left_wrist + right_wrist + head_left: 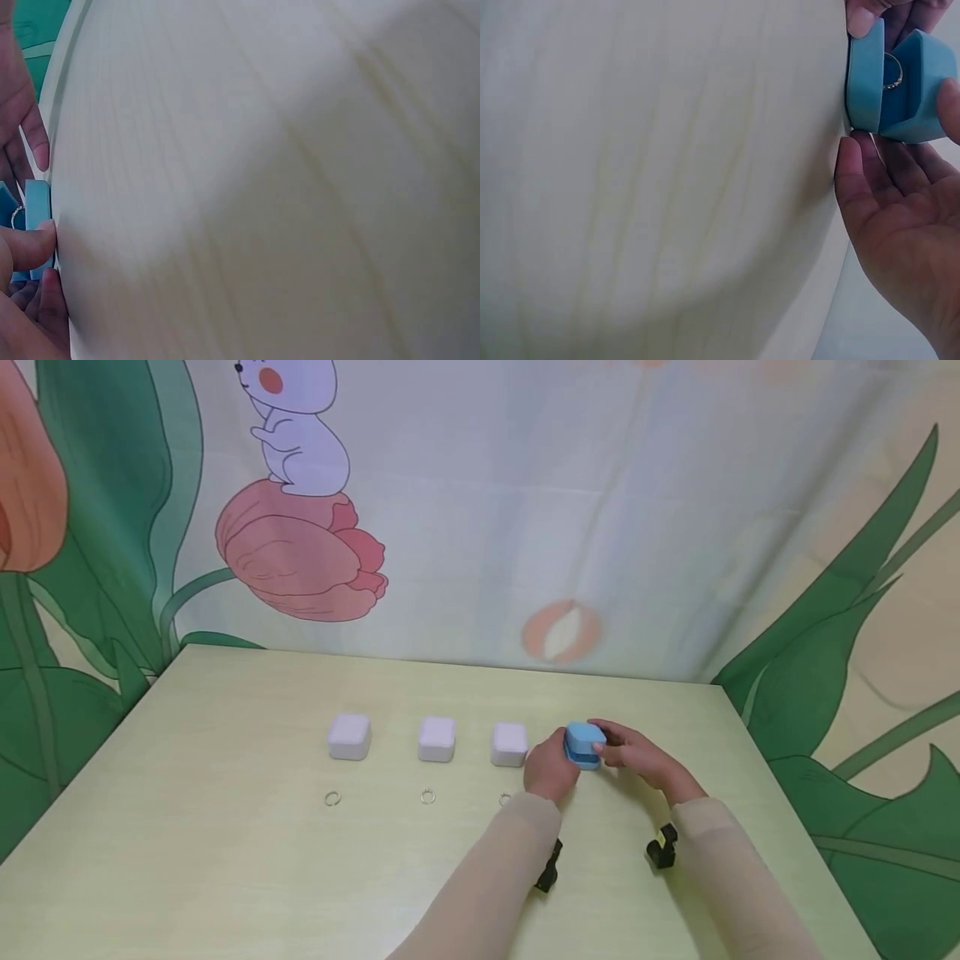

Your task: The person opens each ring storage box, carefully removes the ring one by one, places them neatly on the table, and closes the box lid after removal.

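A blue ring box (585, 735) stands on the right part of the table with its lid partly raised. Inside it a ring (899, 75) shows through the gap in the right wrist view. My left hand (551, 768) grips the lower half from the left, thumb and fingertips at the base. From the other side my right hand (643, 755) holds the lid, its thumb on the lid's front and fingers behind. In the left wrist view only the edges of the blue box halves (37, 196) show between both hands.
Three closed white boxes, the left (350, 737), middle (437, 739) and right one (509, 744), stand in a row left of my hands. In front lie three rings, the last partly covered by my left sleeve (487, 860). A printed curtain (465, 527) hangs behind the table (225, 860).
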Action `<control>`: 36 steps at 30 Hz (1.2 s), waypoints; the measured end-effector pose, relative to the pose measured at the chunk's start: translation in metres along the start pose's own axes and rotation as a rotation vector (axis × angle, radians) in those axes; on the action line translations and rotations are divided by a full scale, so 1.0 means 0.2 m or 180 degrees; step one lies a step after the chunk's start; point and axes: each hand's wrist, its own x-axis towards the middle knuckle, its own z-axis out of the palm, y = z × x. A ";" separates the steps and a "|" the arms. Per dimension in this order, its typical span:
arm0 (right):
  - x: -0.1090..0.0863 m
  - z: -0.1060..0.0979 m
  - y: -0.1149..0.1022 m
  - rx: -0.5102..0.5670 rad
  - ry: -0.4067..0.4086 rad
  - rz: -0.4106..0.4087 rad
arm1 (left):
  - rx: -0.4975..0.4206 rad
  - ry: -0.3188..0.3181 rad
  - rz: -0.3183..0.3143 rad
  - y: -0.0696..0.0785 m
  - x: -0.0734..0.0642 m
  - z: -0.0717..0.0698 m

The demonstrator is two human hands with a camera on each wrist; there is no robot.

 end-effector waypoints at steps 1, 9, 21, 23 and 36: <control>0.00 0.00 0.00 -0.0008 -0.0007 0.0002 | -0.0015 -0.0005 -0.0011 0.00 0.00 0.00; 0.01 -0.01 0.01 0.0034 -0.0039 0.0018 | 0.0010 0.0009 -0.0057 0.00 0.00 0.01; 0.02 0.00 0.02 0.0041 -0.0028 0.0007 | -0.0015 -0.0014 -0.0058 -0.02 0.00 0.01; 0.01 0.00 0.01 0.0028 -0.0032 -0.0011 | -0.0016 -0.0016 -0.0050 -0.02 0.00 0.01; 0.03 0.00 -0.01 -0.0065 0.0072 0.0136 | -0.0026 -0.0039 -0.0091 -0.03 0.01 0.03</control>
